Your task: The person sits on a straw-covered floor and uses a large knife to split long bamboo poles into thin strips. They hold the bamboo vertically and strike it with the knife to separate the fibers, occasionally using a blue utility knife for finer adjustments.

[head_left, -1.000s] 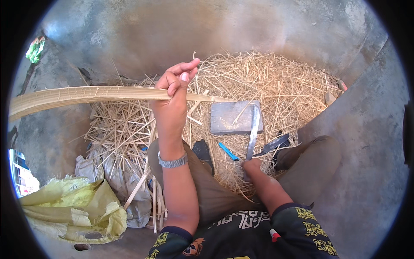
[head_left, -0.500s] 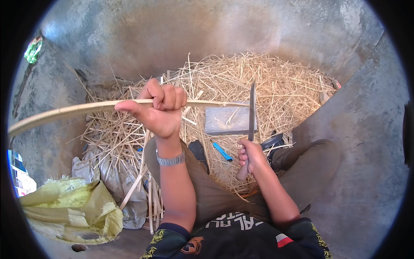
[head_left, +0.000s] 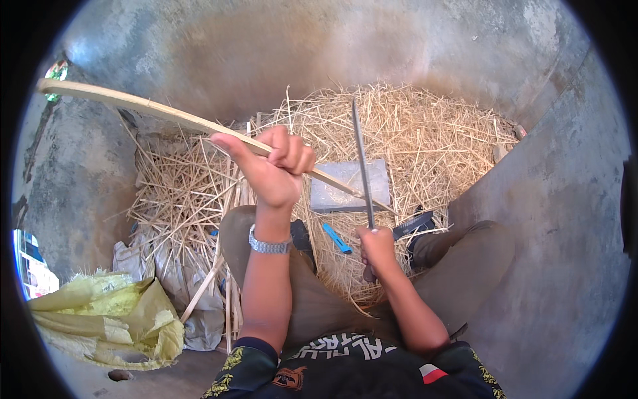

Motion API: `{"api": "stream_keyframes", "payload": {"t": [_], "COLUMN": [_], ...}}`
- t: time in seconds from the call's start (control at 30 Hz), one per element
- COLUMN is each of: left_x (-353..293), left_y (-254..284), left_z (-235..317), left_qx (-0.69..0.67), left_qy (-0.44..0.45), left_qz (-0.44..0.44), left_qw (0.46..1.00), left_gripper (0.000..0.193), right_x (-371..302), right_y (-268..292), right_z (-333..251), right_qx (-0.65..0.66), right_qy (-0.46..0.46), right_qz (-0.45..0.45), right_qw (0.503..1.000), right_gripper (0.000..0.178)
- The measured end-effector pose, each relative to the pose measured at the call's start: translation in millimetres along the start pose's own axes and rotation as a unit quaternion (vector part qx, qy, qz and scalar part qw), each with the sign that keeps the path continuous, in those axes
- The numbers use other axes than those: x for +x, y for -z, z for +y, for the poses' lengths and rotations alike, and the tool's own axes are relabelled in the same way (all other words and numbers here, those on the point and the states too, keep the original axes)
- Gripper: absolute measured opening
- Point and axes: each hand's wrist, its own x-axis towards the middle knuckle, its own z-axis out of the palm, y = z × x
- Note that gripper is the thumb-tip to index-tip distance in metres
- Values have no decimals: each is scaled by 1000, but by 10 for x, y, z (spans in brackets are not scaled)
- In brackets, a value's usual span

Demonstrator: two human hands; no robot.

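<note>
A long, pale bamboo strip (head_left: 159, 112) slants from the upper left down to the right, with my left hand (head_left: 276, 169) wrapped round it. Its lower right end passes over a grey block (head_left: 339, 174) on the floor. My right hand (head_left: 377, 251) grips a long-bladed knife (head_left: 362, 156) by its handle, the blade pointing up and away from me. The blade crosses the strip near the strip's lower end; whether they touch I cannot tell. Between my legs lies a light blue flat piece (head_left: 336, 239).
Pale shavings and thin strips (head_left: 425, 146) cover the floor ahead, heaped against a concrete wall (head_left: 299, 46). A torn yellow sack (head_left: 113, 326) lies at the lower left beside a grey sheet (head_left: 203, 312). Another wall (head_left: 551, 213) rises on the right.
The bamboo strip has tilted, its left end rising and its right end dropping. My left hand has moved slightly right and down. The knife has shifted left, its tip leaning left.
</note>
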Motion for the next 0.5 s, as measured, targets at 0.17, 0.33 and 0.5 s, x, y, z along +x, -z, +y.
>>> {"api": "stream_keyframes", "payload": {"t": [0.17,0.33,0.5], "left_x": [4,96,-112], "left_y": [-258,-275,-468], "left_z": [149,506,893], "left_qx": [41,16,54], "left_qy": [-38,-48,-94], "left_qz": [-150,-169,-194], "left_qw": [987,984,975], "left_gripper": [82,81,79], "right_x": [-117,-343,-704], "right_y": [26,-32,-99], "right_z": [-238,-458,-676], "right_qx": [117,190,207], "right_qy": [37,4,-50], "right_qz": [16,-15,-94], "right_qw": [992,982,973], "right_gripper": [25,30,28]}}
